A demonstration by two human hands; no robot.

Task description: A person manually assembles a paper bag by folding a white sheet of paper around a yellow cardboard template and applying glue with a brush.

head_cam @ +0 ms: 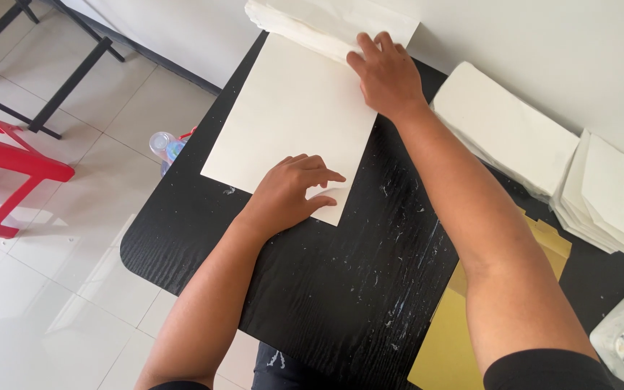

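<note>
Head camera, looking down: I see my left hand [292, 193] resting flat-ish on the near corner of a cream sheet of paper [290, 119] that lies on the black table [326, 289]. Its fingers are loosely curled, thumb and forefinger narrowly apart at the sheet's edge, pressing rather than pinching anything. My right hand [386, 76] reaches farther out to the sheet's far edge, fingers spread over the lower edge of a thick pile of white paper [326, 25] that sits at the table's far end against the wall; it lies on top of the pile, closed around nothing that I can see. The cream sheet runs lengthwise between the two hands, its far end tucked under that pile.

To the right of my right forearm lie two more white stacks [543, 159], just beside each other. Gold card [464, 325] sits under my right arm near the table's near edge. On the tiled floor at left stand a red stool [9, 170] and a clear plastic bottle [166, 148].
</note>
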